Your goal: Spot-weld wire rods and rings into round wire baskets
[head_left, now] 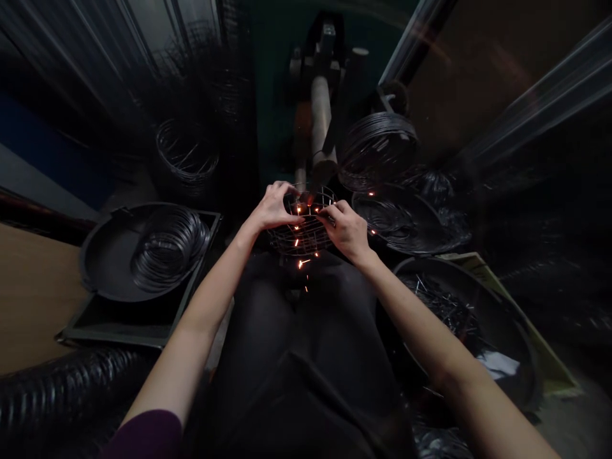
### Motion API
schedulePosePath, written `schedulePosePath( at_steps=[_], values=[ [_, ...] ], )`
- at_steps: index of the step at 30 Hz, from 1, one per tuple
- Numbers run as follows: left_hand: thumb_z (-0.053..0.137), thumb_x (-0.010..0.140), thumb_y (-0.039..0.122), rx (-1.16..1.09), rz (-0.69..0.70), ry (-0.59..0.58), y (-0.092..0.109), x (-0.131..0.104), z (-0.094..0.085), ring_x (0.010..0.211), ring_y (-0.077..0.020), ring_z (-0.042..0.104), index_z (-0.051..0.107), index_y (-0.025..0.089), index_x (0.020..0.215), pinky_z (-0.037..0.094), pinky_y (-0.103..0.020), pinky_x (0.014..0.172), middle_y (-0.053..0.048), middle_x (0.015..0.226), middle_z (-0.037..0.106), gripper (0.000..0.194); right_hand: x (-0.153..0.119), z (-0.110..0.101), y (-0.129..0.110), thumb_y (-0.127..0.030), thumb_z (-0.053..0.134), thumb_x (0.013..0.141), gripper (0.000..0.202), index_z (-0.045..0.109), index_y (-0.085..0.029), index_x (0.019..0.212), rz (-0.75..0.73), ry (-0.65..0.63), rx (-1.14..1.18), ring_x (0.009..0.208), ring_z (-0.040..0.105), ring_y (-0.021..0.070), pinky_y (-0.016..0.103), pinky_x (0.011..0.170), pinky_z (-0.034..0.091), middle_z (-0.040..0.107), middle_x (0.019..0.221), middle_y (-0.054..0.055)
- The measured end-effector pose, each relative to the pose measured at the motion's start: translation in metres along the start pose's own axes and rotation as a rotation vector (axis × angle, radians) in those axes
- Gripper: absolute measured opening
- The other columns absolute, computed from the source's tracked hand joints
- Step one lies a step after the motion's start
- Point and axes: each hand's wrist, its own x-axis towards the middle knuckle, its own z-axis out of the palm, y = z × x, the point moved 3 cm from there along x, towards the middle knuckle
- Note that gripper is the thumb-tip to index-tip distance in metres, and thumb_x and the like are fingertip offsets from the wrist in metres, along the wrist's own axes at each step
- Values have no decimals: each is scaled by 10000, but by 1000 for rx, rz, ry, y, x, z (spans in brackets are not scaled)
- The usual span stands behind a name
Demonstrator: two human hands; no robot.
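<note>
A round wire basket (291, 241) sits under the tip of a welding machine (321, 118), above my lap. Orange sparks drop from the contact spot down across the basket. My left hand (278, 207) grips the basket's upper left side, thumb and fingers curved around the wire. On the right, my right hand (347, 228) has its fingertips pinched at the basket's upper right wires, close to the welding tip. Whether a separate small piece is between those fingertips is too dark to tell.
At left, a dark round tray (108, 261) holds wire rings (169, 248). Ring bundles (380, 143) stand right of the machine, above another tray. A lower right tray (523, 357) holds short wire pieces (447, 309). A ribbed black hose (62, 389) lies lower left.
</note>
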Motion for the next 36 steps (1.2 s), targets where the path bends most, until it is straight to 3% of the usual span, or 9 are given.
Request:
schedulePosePath(
  at_steps=[9,14,18,20,22,26,30,33,36],
  values=[
    [842,553,315,-10,-14,-8,-9,32,-4,1136,-318,542,595,178,1090,442,-482,1037,-102,1168,588,607,31,9,8,-350,586,916,191,705,-204,944,121,16,131,831,588,193,271,659,424,626,992,66],
    [885,527,505,-332,8,44,-43,-1,-6,1364,-334,404,358,216,1412,321,-494,1163,-135,1454,414,1071,2,-15,35,-509,361,986,481,706,-175,971,308,75,420,873,603,221,338,801,482,643,938,111],
    [904,430,595,-587,-150,18,-83,-41,19,1452,-379,263,195,193,1475,230,-513,1202,-216,1527,280,1325,-48,-22,62,-749,248,917,721,682,-175,883,639,-108,874,653,591,184,316,618,495,650,765,88],
    [895,416,620,-693,-221,60,-94,-51,35,1428,-388,307,151,184,1465,269,-541,1172,-248,1489,318,1358,-71,-17,60,-824,351,841,696,641,-192,838,748,-271,1093,542,556,164,292,505,467,627,678,70],
    [883,424,631,-749,-241,153,-96,-55,42,1387,-372,376,145,211,1437,328,-559,1126,-239,1440,373,1322,-91,-12,48,-791,566,763,598,617,-202,860,798,-434,1274,588,610,173,292,529,507,651,709,71],
    [888,484,547,-660,-166,245,-83,-61,27,1308,-310,471,238,255,1353,398,-513,1077,-173,1354,459,1124,-104,-16,13,-512,856,629,580,630,-187,1053,771,-563,1353,811,685,185,284,709,556,696,877,73],
    [883,541,386,-433,30,216,-46,-72,-9,1231,-267,524,356,249,1295,425,-427,1070,-104,1295,505,930,-69,-35,-13,-483,818,660,635,625,-165,1173,570,-483,1192,524,535,97,213,461,407,610,678,-22],
    [854,567,269,-175,124,141,-10,-77,-24,1200,-271,528,450,241,1262,431,-416,1064,-80,1253,519,804,-32,-36,-24,-447,802,665,527,683,-152,1085,434,-570,1074,472,444,68,202,433,338,599,641,-33],
    [839,576,223,34,135,76,14,-78,-24,1207,-299,506,538,238,1221,445,-436,1043,-95,1286,482,711,-5,-26,-31,-381,747,741,297,741,-137,909,344,-693,849,521,514,94,219,487,388,668,686,9]
  ],
)
